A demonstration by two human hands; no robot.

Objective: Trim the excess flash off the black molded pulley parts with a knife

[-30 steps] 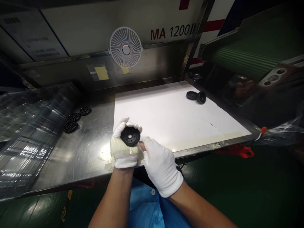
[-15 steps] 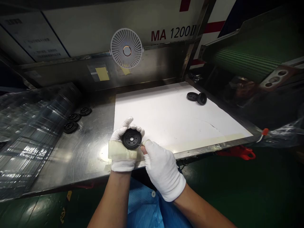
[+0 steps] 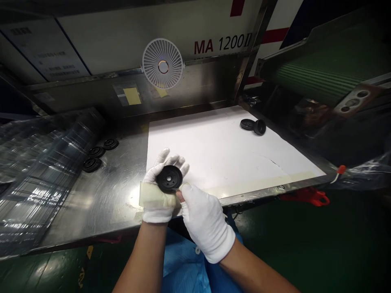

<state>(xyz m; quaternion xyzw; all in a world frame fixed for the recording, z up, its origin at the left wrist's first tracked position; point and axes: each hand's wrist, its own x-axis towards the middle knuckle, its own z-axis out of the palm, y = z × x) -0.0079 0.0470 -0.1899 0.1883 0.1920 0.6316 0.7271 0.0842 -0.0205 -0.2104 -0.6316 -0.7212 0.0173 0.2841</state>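
A round black part (image 3: 169,179) with a hole in its centre rests tilted in my left hand (image 3: 159,191), which wears a white glove with a yellowish band across the palm. The fingers curl behind the part. My right hand (image 3: 203,217), also gloved in white, is closed in a pinch at the part's lower right edge, with a bare fingertip showing. A small thin tool seems to stick out between its fingers, too small to name. Both hands are above the near edge of a white sheet (image 3: 214,150).
Stacked black parts (image 3: 92,164) stand on the metal table (image 3: 122,162) beside clear plastic trays (image 3: 55,179) at left. Two black parts (image 3: 259,127) lie at the sheet's back right. A white fan (image 3: 163,64) is behind; a green conveyor (image 3: 314,77) rises at right.
My right hand has shifted slightly left along the part's lower edge. The part has turned or tilted a little, and the fingers of my left hand have spread out more behind it.
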